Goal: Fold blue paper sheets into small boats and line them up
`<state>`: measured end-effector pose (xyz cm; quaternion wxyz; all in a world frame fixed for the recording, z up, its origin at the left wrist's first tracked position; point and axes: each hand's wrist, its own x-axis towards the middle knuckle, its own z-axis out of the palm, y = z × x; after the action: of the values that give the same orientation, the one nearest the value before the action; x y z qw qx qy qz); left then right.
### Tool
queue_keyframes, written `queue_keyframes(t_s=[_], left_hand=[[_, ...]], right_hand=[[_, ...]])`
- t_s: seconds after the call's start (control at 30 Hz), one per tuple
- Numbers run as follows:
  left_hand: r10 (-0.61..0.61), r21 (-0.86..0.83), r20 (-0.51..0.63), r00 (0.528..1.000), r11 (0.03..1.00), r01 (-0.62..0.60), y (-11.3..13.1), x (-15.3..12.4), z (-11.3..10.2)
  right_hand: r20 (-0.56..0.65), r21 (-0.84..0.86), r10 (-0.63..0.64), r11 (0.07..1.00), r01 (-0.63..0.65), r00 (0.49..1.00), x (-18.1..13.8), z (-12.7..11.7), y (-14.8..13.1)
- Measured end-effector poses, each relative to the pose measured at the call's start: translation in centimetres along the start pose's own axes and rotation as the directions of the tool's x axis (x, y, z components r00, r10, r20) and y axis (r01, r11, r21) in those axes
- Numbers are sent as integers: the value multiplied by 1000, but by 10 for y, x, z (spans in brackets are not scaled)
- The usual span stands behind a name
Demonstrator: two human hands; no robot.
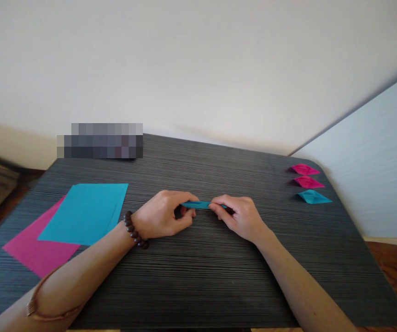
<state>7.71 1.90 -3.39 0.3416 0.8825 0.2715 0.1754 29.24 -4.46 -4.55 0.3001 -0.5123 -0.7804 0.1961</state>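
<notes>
A narrow folded strip of blue paper [200, 204] lies between my two hands at the middle of the dark striped table [198, 276]. My left hand [162, 214] pinches its left end with curled fingers; a brown bead bracelet is on that wrist. My right hand [238, 216] pinches the strip's right end, fingers pressed together. Both hands rest low on the table top.
Blue paper sheets [86, 212] lie on a pink sheet [36, 251] at the left. At the back right corner are two pink folded shapes [305, 169] [309, 182] and a blue one [314, 197]. A white wall is behind, a pale panel [374, 161] at the right.
</notes>
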Motion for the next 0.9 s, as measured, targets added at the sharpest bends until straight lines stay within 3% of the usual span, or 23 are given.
queue_keyframes(t_s=[0.1,0.33,0.6,0.73,0.9], left_hand=[[-11,44,-21,1000,999,11,0,1,4],[-94,-2,50,994,996,94,-1,0,2],[-22,-53,167,986,998,32,-7,-1,-9],[-65,-104,105,992,992,76,-8,-2,-11],[-53,-21,-32,998,998,52,-4,0,-6]], right_hand=[[20,-3,-18,1000,18,1000,0,6,-5],[85,3,-17,1000,17,996,0,9,-4],[141,65,-9,998,0,990,4,0,1],[132,-24,34,999,-31,991,1,-2,4],[119,-110,42,993,-29,992,-2,0,3]])
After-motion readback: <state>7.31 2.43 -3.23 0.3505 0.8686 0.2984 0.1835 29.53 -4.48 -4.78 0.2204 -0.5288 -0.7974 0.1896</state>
